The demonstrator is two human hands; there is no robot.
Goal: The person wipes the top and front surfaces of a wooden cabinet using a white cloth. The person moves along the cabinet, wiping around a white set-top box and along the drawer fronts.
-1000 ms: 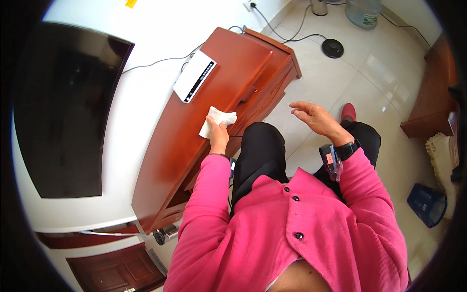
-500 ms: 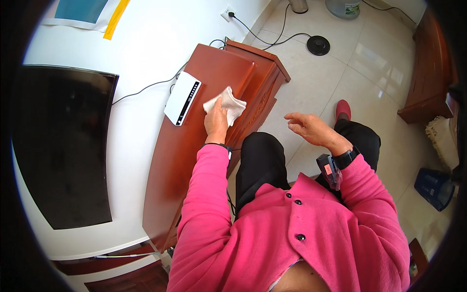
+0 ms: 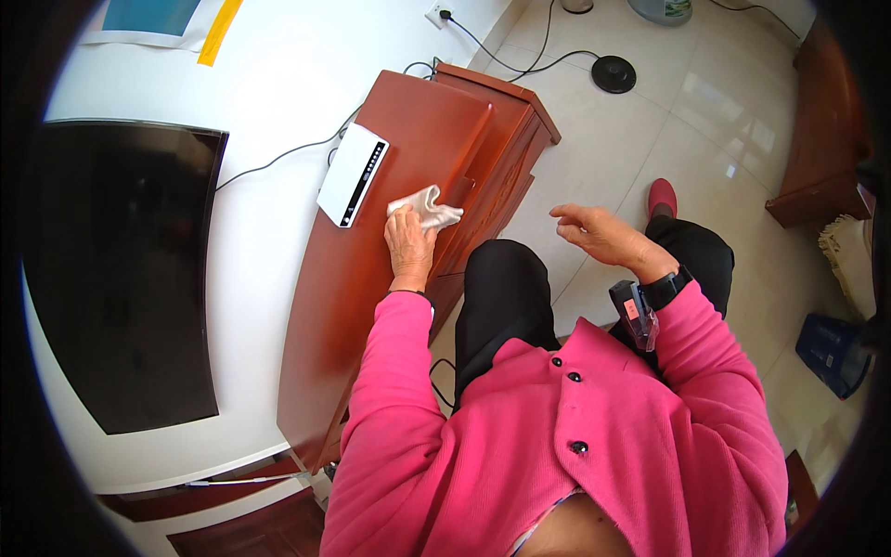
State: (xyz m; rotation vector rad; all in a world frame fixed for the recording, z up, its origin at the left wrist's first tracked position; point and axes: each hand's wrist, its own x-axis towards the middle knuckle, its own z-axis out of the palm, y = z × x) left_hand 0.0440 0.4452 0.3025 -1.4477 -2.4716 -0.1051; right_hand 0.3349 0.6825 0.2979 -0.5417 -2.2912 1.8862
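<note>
My left hand (image 3: 409,243) is closed on a white cloth (image 3: 429,208), which is bunched up against the top of a reddish-brown wooden cabinet (image 3: 343,306). Just left of the cloth lies a white set-top box (image 3: 352,176) with a dark front strip; a strip of bare wood separates it from my fingers. My right hand (image 3: 601,236) hovers over the floor to the right of the cabinet. Its fingers are loosely bent and apart, with nothing in them. A dark device (image 3: 635,311) hangs by the black band on my right wrist.
A large black television (image 3: 125,278) is on the wall at left. Cables run from a wall socket (image 3: 438,14) behind the cabinet and to a round black base (image 3: 613,74) on the tiled floor. At right are wooden furniture (image 3: 821,139) and a blue bin (image 3: 831,356).
My left hand has drawn the cloth slightly back toward me along the cabinet top, and the cloth is more crumpled. My right hand has hardly moved; the view has shifted slightly.
</note>
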